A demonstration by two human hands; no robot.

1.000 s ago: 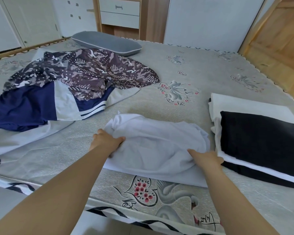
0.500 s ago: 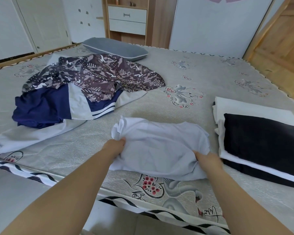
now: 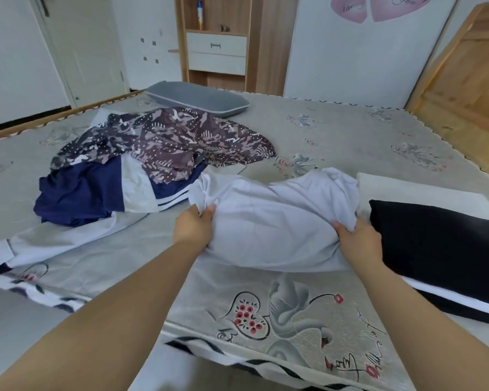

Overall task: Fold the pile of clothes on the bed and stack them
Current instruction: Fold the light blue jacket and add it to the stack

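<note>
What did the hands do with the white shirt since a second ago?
Both hands, left hand and right hand, kept their grip on the folded white shirt and lifted it off the bed, toward the folded stack. The unfolded pile and pillow stayed put.

A grey pillow (image 3: pixel 198 99) lies at the far side of the mattress. Behind it stands a wooden cabinet (image 3: pixel 218 43) with white drawers (image 3: pixel 216 53) and a bottle (image 3: pixel 200 14) on its open shelf. A white door (image 3: pixel 82 46) is at left; pink heart stickers (image 3: pixel 378 7) mark the wall.
</note>
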